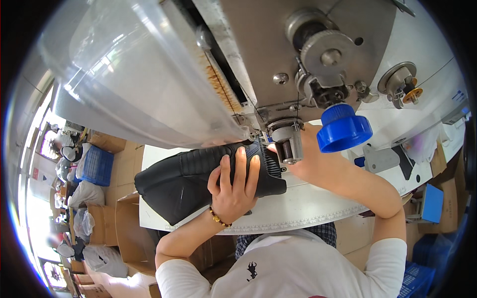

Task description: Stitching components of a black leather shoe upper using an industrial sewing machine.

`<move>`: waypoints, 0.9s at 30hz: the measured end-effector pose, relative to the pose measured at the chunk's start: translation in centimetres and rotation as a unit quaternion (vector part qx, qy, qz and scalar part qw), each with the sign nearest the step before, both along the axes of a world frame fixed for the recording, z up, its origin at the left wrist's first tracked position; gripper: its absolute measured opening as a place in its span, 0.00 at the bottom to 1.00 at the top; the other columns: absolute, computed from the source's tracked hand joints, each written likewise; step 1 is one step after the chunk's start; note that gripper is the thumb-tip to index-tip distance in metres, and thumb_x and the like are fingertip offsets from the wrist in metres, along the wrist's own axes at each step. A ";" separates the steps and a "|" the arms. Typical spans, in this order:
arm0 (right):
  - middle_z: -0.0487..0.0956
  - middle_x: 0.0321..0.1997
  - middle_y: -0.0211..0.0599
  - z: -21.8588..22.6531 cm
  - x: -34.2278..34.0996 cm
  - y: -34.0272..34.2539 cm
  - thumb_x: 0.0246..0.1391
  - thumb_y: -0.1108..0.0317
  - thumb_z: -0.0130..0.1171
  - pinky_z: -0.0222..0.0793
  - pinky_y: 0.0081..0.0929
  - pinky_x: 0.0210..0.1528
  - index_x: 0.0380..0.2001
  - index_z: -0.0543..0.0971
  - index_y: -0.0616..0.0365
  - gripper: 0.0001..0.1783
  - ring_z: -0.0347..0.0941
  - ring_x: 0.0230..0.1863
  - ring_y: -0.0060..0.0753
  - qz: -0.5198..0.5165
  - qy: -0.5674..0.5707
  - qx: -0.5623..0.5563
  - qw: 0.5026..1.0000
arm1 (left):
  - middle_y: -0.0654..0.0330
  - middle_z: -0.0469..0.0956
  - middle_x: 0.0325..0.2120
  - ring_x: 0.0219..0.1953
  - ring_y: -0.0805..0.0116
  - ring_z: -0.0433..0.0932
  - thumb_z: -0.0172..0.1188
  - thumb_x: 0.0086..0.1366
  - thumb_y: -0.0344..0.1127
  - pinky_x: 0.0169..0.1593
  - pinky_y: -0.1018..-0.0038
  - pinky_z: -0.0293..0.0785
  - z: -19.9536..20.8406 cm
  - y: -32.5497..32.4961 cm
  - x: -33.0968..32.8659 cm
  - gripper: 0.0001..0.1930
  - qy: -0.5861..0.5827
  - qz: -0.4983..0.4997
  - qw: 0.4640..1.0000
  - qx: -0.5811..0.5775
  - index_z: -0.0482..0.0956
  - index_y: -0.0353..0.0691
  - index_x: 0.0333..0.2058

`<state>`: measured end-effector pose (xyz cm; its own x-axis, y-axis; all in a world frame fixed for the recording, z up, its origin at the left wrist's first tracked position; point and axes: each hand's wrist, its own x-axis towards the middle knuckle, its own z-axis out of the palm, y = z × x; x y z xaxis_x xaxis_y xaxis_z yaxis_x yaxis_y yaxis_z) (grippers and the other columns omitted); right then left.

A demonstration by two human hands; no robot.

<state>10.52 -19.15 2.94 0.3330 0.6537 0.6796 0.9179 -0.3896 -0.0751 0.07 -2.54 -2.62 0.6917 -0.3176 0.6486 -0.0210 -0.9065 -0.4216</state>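
A black leather-like piece [179,184], shaped like a boot upper with ribbed panels, lies on the white sewing machine table. Its upper edge is at the sewing machine's needle area [253,133]. My left hand [236,186] rests flat on top of the piece, its fingers stretched out and pointing toward the machine. To the right, my right hand [308,156] is beside the end of the piece, partly behind the metal bobbin winder-like part [288,141]. One fingertip shows next to the ribbed edge; the other fingers are hidden.
A clear plastic shield [134,74] covers the upper left. A blue knob [344,130] juts from the machine head [318,54] above my right hand. A ruler strip [298,221] follows the table's front edge. Cardboard boxes [131,233] and a blue crate [95,166] stand on the left.
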 end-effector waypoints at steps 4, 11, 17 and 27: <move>0.72 0.25 0.37 -0.4 -0.4 -2.3 0.41 0.57 0.59 0.63 0.26 0.23 0.20 0.74 0.62 0.17 0.70 0.25 0.34 0.053 0.237 0.088 0.966 | 0.55 0.70 0.44 0.49 0.54 0.62 0.49 0.45 0.36 0.48 0.67 0.56 0.0 -0.1 0.0 0.20 -0.012 0.001 1.000 0.006 0.72 0.47 0.41; 0.71 0.22 0.35 -8.1 -2.4 1.2 0.46 0.60 0.57 0.60 0.21 0.25 0.24 0.75 0.63 0.14 0.66 0.24 0.26 0.206 0.542 0.214 0.786 | 0.54 0.70 0.43 0.48 0.54 0.64 0.49 0.46 0.37 0.46 0.67 0.59 0.5 -0.1 -0.1 0.20 -0.007 0.002 1.000 0.019 0.72 0.45 0.41; 0.67 0.19 0.31 -9.3 -3.7 2.0 0.46 0.66 0.57 0.55 0.17 0.22 0.21 0.75 0.65 0.11 0.60 0.21 0.19 0.193 0.508 0.314 0.779 | 0.53 0.71 0.42 0.45 0.56 0.67 0.47 0.47 0.36 0.47 0.68 0.59 1.2 -0.5 -0.3 0.19 0.002 -0.001 1.000 -0.008 0.73 0.43 0.40; 0.63 0.16 0.28 -7.8 -4.1 1.5 0.46 0.67 0.57 0.48 0.17 0.20 0.16 0.73 0.64 0.12 0.53 0.19 0.15 0.151 0.569 0.316 0.744 | 0.52 0.71 0.41 0.43 0.58 0.68 0.48 0.45 0.36 0.46 0.67 0.59 1.3 -1.2 -0.3 0.19 -0.001 0.019 1.000 -0.020 0.73 0.41 0.39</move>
